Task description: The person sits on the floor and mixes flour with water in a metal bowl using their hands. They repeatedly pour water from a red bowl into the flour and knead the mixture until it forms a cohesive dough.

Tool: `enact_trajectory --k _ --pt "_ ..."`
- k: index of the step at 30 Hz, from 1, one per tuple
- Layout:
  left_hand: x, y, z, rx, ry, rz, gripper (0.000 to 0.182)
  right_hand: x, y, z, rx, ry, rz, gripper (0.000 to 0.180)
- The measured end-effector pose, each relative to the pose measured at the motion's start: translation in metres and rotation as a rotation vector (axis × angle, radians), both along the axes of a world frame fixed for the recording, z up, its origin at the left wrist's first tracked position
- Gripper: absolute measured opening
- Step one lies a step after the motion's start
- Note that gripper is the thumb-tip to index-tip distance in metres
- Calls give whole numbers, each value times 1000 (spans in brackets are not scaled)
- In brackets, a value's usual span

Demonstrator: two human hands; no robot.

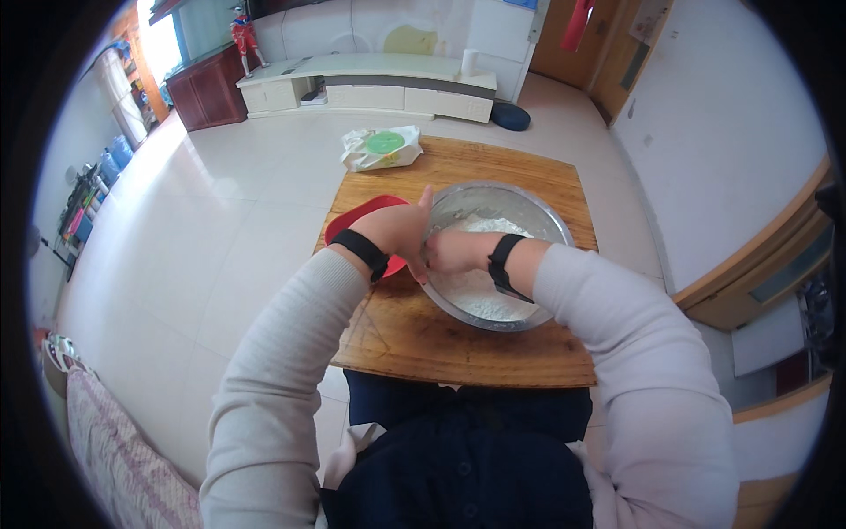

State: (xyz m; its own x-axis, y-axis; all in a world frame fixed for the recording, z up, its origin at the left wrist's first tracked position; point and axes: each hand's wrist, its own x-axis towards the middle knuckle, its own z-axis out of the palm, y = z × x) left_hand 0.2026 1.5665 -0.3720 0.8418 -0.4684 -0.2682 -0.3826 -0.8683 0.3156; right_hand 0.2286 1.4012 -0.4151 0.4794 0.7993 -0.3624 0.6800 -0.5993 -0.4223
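A round metal bowl [565, 228] stands on a wooden table, with white flour-like powder [499, 304] inside it. At its left rim is my left hand [403, 231], fingers apart, with the palm side facing the bowl. My right hand [456, 251] reaches over the bowl from the right and meets the left one; its fingers are bent, and whether they hold anything is hidden. Behind the left hand and wrist lies a red plastic container [357, 213], partly covered by them. Both wrists wear black bands.
A pack of wet wipes [383, 147] with a green lid lies at the far left corner of the wooden table [462, 360]. Beyond stands a low white cabinet [367, 92]. A dark round cushion [510, 116] is on the floor beside it.
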Motion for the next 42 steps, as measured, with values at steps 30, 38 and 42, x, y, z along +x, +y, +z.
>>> enact_trajectory --k 30,38,42 --pt "-1 4 -16 -191 -39 -68 161 -26 -42 17 -443 143 125 48" --pt "-1 4 -8 -186 -9 -47 153 -1 -101 45 -338 -28 -89 39" --pt "0 4 -10 -184 -20 -34 151 14 -93 30 -303 -150 -252 60"
